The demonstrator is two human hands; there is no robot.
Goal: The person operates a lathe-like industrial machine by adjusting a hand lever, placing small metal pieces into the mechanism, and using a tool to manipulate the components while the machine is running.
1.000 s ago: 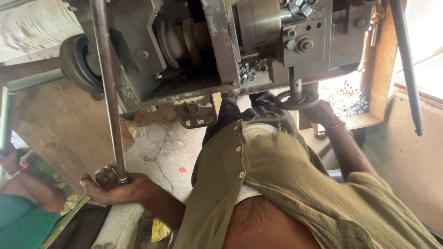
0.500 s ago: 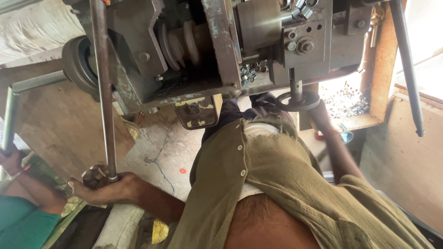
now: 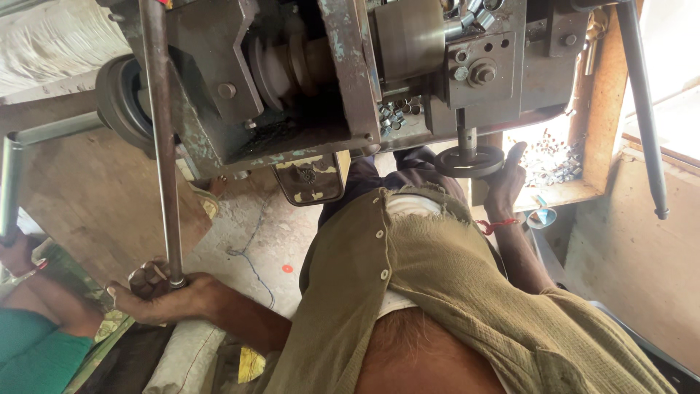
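Observation:
My left hand [image 3: 157, 292] is at the lower left, closed around the bottom end of a long steel lever rod [image 3: 164, 146] that runs up to the grey machine [image 3: 328, 73]. My right hand [image 3: 503, 186], with a red thread at the wrist, holds the rim of a small dark handwheel [image 3: 467, 162] on a short shaft under the machine's right side. My olive shirt fills the middle of the view between both arms.
Another person's hand [image 3: 14, 252] at the far left grips a grey pipe [image 3: 11, 182]. A second thin rod [image 3: 642, 109] hangs at the right. Small shiny metal parts [image 3: 547, 157] lie in a wooden tray beyond the handwheel. A black pulley [image 3: 120, 102] sticks out at the machine's left.
My left hand has shifted a little to the left with the lever's lower end. My right hand stays on the handwheel.

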